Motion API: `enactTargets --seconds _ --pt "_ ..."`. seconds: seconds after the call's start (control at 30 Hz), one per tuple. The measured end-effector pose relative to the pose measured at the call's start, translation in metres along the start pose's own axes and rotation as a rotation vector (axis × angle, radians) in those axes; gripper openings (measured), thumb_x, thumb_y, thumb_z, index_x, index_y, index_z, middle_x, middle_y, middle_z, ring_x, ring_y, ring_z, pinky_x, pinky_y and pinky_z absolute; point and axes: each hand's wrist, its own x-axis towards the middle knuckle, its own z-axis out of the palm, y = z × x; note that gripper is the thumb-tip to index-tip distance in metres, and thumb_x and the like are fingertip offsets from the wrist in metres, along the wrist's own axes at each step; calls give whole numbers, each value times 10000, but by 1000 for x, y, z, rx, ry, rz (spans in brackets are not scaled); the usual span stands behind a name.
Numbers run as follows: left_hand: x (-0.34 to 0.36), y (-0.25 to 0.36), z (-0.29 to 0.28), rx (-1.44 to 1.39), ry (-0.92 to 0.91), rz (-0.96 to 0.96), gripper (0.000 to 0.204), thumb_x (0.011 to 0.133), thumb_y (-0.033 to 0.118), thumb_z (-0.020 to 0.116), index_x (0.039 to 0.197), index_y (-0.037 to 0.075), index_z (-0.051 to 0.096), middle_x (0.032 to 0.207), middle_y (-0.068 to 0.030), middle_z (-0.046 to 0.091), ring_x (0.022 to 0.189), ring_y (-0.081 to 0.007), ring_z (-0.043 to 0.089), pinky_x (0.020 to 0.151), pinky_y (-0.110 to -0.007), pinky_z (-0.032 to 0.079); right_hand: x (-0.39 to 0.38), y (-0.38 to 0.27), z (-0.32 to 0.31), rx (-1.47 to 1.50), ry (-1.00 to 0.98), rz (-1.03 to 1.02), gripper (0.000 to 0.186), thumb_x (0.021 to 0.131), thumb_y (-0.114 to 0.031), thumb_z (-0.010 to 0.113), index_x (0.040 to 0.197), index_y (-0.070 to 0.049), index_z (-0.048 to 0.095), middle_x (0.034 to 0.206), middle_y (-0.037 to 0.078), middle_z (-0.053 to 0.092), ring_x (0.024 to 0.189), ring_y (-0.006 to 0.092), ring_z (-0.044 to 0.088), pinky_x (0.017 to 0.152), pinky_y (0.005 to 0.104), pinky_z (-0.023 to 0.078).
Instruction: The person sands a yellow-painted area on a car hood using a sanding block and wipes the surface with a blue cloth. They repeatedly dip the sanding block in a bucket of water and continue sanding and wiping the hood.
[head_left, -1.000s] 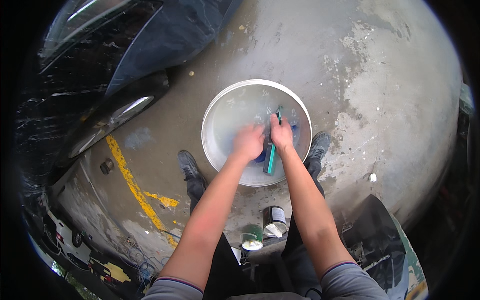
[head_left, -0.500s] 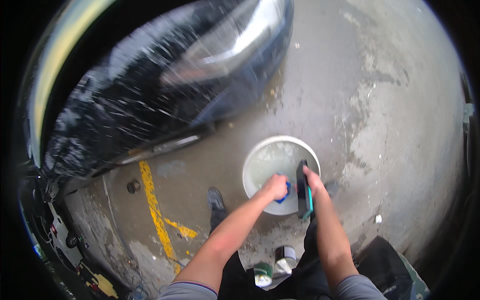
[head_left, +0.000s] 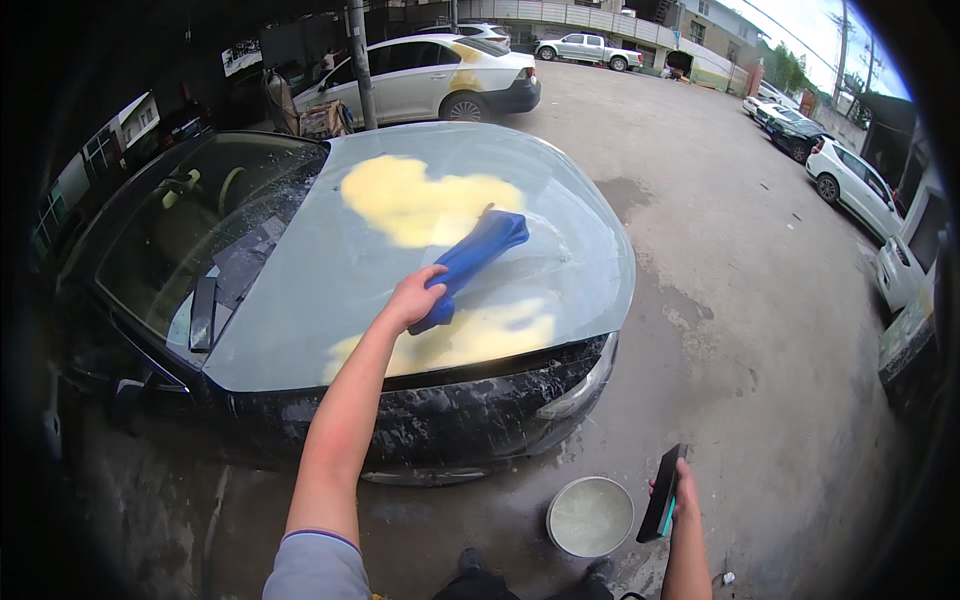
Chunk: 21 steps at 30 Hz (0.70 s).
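My left hand is stretched out over the car's grey hood, its fingers closed on one end of a wet-looking blue cloth. The cloth swings out to the right, above a yellow filler patch; whether it touches the hood I cannot tell. Low at the right, my right hand grips a black-and-teal sanding block, held upright beside the bucket. Whitish water fills the round bucket on the ground by my feet. A second yellow patch lies along the hood's near edge.
Dark grey sheets and a dark block lie at the base of the windshield. A post and a white car stand behind the hood. More parked vehicles, including a white SUV, line the right side.
My left hand has lifted the blue cloth from the bucket and carried it up over the hood. The sanding block is now to the right of the bucket. My view has risen to the car.
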Motion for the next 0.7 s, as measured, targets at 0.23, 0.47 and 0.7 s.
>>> enactTargets --seconds 0.23,0.47,0.7 --pt "-7 -224 -90 456 115 -526 593 1070 385 756 1583 95 681 1665 -270 585 1501 -442 606 1254 -516 508 -20 -26 228 -24 -252 -129 366 1171 -439 607 1343 -119 561 1036 104 637 817 325 776 663 515 698" --pt "43 -244 -102 390 475 -491 776 1078 432 765 1721 100 484 1780 -327 395 1614 -537 430 1334 -582 399 72 -75 418 93 -532 -85 547 1105 -598 673 1245 -70 661 1037 173 756 885 335 804 751 479 710" --pt "161 -227 -81 444 539 -786 940 1074 602 694 1812 129 357 1886 -286 229 1728 -501 243 1404 -552 270 159 -69 507 206 -734 -24 607 1121 -623 607 1342 -66 701 1105 141 755 959 331 770 771 469 669"
